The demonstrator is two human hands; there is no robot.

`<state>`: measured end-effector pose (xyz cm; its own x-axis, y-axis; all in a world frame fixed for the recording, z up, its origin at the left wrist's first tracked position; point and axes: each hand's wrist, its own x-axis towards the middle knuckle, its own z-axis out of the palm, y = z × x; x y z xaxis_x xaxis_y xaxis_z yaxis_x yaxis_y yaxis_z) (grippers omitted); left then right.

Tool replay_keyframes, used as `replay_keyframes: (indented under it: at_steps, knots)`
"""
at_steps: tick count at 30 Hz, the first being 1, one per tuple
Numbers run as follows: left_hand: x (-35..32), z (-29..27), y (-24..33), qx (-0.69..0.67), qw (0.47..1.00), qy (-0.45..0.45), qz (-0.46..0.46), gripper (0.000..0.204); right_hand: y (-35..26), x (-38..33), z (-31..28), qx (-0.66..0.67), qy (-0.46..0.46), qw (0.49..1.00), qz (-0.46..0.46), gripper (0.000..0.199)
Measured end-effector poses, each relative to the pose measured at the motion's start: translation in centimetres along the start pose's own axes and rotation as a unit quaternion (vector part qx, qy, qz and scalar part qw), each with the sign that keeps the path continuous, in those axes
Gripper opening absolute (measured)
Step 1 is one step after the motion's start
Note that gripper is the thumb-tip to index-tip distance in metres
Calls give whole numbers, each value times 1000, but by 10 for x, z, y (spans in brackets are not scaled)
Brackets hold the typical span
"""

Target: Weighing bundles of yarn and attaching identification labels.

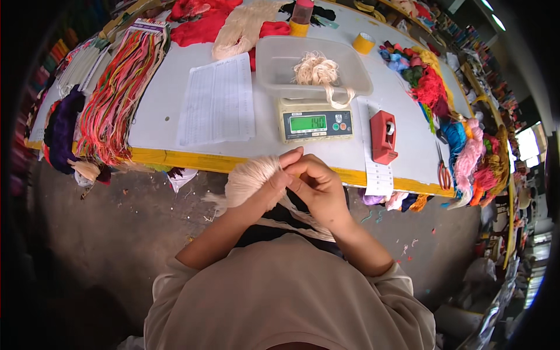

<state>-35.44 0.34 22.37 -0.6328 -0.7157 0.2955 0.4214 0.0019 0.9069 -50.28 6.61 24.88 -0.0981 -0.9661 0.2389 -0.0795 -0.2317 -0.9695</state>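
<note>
Head view. The left hand [273, 185] grasped a skein of cream thread [251, 177], its fingers and thumb wrapped around the right end of the bundle. The skein lay before the near yellow edge of the white table [274, 149], on the person's side of it, with loose ends trailing at its lower left. The right hand [318, 182] was curled just beside the left, thumb and fingertips drawn together near the left thumb; whether a strand lay between them could not be told. Pale strands [303, 231] crossed the dark cloth over the lap, beneath the hands.

On the table, beyond the hands, stood a scale [315, 121] with a lit green display. A translucent tub [274, 61] rested on it, containing a tangle of cream thread [315, 69], part of which hung over the near rim. A paper sheet [219, 99] lay left of the scale; a red tape dispenser [382, 137] stood to its right. Multicoloured thread bundles [119, 93] covered the table's left end, and scissors [444, 172] lay near its right end.
</note>
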Motion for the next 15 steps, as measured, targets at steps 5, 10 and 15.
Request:
replay_keyframes:
  at_steps: [5,10,15]
  knots:
    - [-8,-8,3,-117,990,39,-68,55,-7,2,-3,140,8,979,150,8]
    - [-9,-8,0,-221,974,-7,-41,57,-8,7,11,66,-29,988,135,13]
    - [-12,-11,-1,-189,980,0,-64,64,0,12,17,72,-43,996,35,4]
